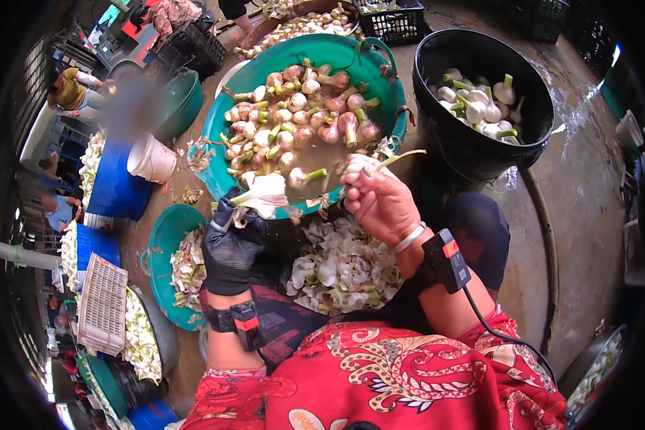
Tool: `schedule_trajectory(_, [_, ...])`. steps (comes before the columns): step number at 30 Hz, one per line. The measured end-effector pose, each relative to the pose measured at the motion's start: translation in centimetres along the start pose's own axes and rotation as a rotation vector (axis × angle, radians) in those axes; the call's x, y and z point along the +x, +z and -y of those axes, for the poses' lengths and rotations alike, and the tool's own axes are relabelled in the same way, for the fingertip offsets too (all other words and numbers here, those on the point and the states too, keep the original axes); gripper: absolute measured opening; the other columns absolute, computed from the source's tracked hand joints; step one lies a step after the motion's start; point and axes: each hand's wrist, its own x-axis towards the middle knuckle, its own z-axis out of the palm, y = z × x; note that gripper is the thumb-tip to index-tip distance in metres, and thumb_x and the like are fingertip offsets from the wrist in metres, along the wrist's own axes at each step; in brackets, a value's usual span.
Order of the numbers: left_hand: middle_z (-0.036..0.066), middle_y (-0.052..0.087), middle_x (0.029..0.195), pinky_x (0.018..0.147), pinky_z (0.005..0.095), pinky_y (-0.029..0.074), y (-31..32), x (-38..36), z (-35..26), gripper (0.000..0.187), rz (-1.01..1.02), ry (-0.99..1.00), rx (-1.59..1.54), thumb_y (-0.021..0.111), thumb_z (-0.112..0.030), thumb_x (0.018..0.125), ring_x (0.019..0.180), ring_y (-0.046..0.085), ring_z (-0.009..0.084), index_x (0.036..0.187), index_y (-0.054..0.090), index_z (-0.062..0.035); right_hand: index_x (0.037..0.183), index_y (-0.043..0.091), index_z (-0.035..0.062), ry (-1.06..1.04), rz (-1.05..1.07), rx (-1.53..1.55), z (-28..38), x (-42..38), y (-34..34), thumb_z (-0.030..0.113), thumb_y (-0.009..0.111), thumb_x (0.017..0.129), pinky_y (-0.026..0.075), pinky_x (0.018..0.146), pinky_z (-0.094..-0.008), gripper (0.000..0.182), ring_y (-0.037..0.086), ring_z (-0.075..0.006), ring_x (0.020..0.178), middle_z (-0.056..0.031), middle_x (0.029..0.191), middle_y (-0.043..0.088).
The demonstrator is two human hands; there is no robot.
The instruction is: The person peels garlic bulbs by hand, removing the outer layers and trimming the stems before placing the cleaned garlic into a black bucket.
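My left hand [234, 244], in a dark glove, holds a white garlic bulb [265, 195] by its stem over the near rim of a green tub [217, 147]. The tub holds murky water and several purplish garlic bulbs [302, 134]. My bare right hand [378, 198] is closed, its fingers pinching a thin strip [401, 156] of pale green stem or peel. Both hands are apart. Below them lies a heap of garlic peels [344, 269].
A black bucket [437, 143] with white garlic stands at the right, beside a hose [545, 229]. A smaller green basin [166, 269] of peels is at the left, near a plastic crate [102, 304] and blue bins [125, 179]. Other people are at the far left.
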Motion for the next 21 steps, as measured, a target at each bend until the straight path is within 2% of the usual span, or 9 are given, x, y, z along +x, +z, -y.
schedule_trajectory(4, [0.009,0.061,0.115,0.081,0.0273,0.048,-0.5,-1.3,2.2,0.036,0.085,-0.176,1.326,0.055,-0.003,0.09,0.093,0.056,0.0102,0.126,0.054,0.001,0.106,0.056,0.0061,-0.002,-0.077,-0.291,-0.7,-0.4,1.9,-0.001,0.071,0.077,0.051,0.072,-0.0271,0.033,0.062,-0.0145,0.087,-0.0047,0.098,0.062])
schedule_trajectory(8, [0.007,0.06,0.115,0.086,0.0261,0.047,1.9,-2.1,4.0,0.048,0.15,-0.073,0.957,0.057,-0.007,0.091,0.098,0.056,0.0104,0.136,0.042,-0.0001,0.109,0.059,0.0091,-0.098,0.018,-0.678,-2.1,-0.4,2.2,-0.003,0.074,0.074,0.051,0.083,-0.0245,0.04,0.06,-0.0101,0.089,0.0022,0.102,0.059])
schedule_trajectory(11, [0.009,0.059,0.117,0.091,0.0288,0.047,4.2,-1.7,4.5,0.045,0.248,-0.212,0.535,0.052,-0.007,0.093,0.107,0.057,0.0147,0.135,0.041,0.0025,0.115,0.059,0.0104,-0.216,0.14,-1.086,-3.9,0.1,1.2,-0.002,0.077,0.069,0.051,0.084,-0.0268,0.051,0.053,-0.0124,0.108,-0.0035,0.117,0.054])
schedule_trajectory(12, [0.009,0.058,0.119,0.091,0.0288,0.047,3.8,-1.5,4.8,0.044,0.326,-0.069,0.732,0.052,-0.007,0.093,0.108,0.057,0.0152,0.135,0.042,0.0027,0.122,0.057,0.0113,-0.283,0.214,-1.252,-3.7,0.0,0.8,-0.004,0.077,0.066,0.051,0.085,-0.0282,0.061,0.05,-0.0134,0.113,-0.0055,0.124,0.05])
schedule_trajectory(15, [0.01,0.057,0.121,0.092,0.0285,0.047,2.3,-1.6,4.7,0.042,0.463,0.247,1.12,0.053,-0.006,0.092,0.108,0.057,0.0166,0.133,0.044,0.0024,0.127,0.055,0.0119,-0.055,0.232,-1.036,-3.0,-0.8,2.9,-0.006,0.073,0.07,0.049,0.087,-0.0283,0.062,0.05,-0.0134,0.112,-0.0034,0.122,0.052])
schedule_trajectory(16, [0.011,0.059,0.116,0.091,0.03,0.048,1.9,-1.4,4.6,0.038,0.297,-0.022,0.653,0.053,-0.006,0.092,0.105,0.059,0.0184,0.129,0.048,0.0026,0.131,0.053,0.0118,0.132,0.178,-0.757,-2.6,-1.0,2.9,-0.009,0.069,0.073,0.048,0.088,-0.0286,0.063,0.053,-0.013,0.108,-0.0035,0.123,0.052])
schedule_trajectory(17, [0.012,0.061,0.112,0.089,0.032,0.051,1.6,-1.4,4.0,0.038,0.165,-0.14,0.339,0.055,-0.007,0.092,0.101,0.061,0.0201,0.128,0.049,0.0029,0.126,0.055,0.0081,0.05,0.051,-0.799,-2.6,-0.9,3.0,-0.011,0.064,0.076,0.049,0.087,-0.0278,0.055,0.056,-0.0111,0.102,-0.0038,0.116,0.057])
schedule_trajectory(19, [0.013,0.061,0.111,0.086,0.0335,0.053,0.8,-1.9,0.6,0.038,0.177,0.022,0.364,0.056,-0.006,0.09,0.097,0.062,0.0209,0.127,0.05,0.002,0.083,0.063,0.0031,-0.219,-0.218,-1.068,-2.2,0.2,0.3,0.001,0.062,0.082,0.046,0.062,-0.0215,0.003,0.052,-0.0044,0.07,0.0028,0.075,0.06])
schedule_trajectory(21, [0.012,0.062,0.11,0.083,0.0325,0.053,-1.3,-4.1,-5.5,0.038,0.041,0.309,0.685,0.055,-0.003,0.088,0.094,0.063,0.021,0.126,0.052,0.0009,0.063,0.051,0.0087,-0.261,-0.346,-1.03,-1.4,0.3,0.5,0.011,0.059,0.087,0.032,0.045,-0.0202,0.025,0.039,-0.0013,0.052,0.0066,0.06,0.049])
